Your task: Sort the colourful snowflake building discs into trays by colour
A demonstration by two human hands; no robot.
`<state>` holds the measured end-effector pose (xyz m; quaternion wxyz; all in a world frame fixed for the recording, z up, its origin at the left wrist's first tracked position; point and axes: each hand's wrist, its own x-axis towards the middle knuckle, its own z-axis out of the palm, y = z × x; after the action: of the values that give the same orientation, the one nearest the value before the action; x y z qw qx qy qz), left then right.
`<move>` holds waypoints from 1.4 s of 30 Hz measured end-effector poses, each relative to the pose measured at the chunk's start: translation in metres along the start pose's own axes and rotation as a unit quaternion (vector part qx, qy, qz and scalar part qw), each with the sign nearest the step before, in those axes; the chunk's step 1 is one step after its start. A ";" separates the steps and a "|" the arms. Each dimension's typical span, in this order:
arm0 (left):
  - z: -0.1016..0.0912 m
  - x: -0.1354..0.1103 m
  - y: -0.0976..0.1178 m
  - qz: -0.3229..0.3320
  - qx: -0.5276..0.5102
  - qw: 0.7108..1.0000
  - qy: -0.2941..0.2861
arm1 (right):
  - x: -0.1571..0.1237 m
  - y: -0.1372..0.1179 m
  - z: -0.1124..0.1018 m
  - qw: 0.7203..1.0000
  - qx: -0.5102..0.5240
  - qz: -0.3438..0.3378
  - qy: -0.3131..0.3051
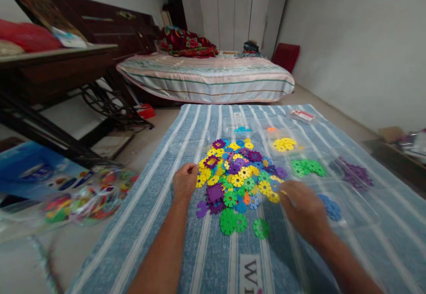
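Note:
A loose pile of notched plastic disc pieces [244, 173] in yellow, purple, green, blue and orange lies on the striped cloth. My left hand [185, 181] is at the pile's left edge, fingers curled closed beside yellow disc pieces [202, 179]; whatever they hold is hidden. My right hand [304, 207] is at the pile's right side, fingers pinched together near a yellow disc piece [273, 197]; what is between them does not show clearly. Square purple pieces [215, 193] lie among the discs, and a green disc [261, 228] rests apart at the near side.
Clear plastic boxes on the right hold yellow discs [284, 144], green discs [308, 167], purple pieces [356, 174] and blue discs [330, 207]. Teal discs [242, 129] sit in a far box. A small flat packet [302, 115] lies at the far right. A bed [206, 79] stands beyond.

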<state>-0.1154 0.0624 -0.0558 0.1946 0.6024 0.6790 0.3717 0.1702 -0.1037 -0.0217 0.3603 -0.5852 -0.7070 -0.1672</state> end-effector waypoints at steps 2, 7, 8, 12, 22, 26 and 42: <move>0.000 -0.001 0.000 0.001 -0.003 1.000 0.001 | 0.002 -0.039 0.018 0.997 0.067 -0.031 -0.016; 0.001 -0.002 -0.002 0.003 -0.008 1.000 0.000 | 0.013 -0.097 0.057 0.990 0.092 -0.056 -0.096; 0.001 -0.002 -0.002 0.002 -0.010 1.000 0.000 | 0.016 -0.102 0.064 0.988 0.083 -0.059 -0.114; 0.000 -0.001 -0.002 0.006 -0.003 1.000 -0.002 | 0.025 -0.110 0.085 0.983 0.044 -0.066 -0.165; -0.004 0.008 0.001 -0.007 0.024 1.000 -0.009 | 0.016 -0.103 0.082 0.988 0.093 -0.088 -0.088; -0.004 0.010 0.000 -0.015 0.031 0.999 -0.009 | 0.016 -0.091 0.059 0.990 0.125 -0.047 -0.053; -0.002 0.010 -0.002 -0.009 0.022 1.000 -0.003 | 0.018 0.120 -0.048 0.951 -0.274 0.122 0.075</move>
<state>-0.1200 0.0715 -0.0542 0.1866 0.6020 0.6916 0.3529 0.2976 -0.0916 0.0013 0.2559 -0.7289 -0.5279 -0.3530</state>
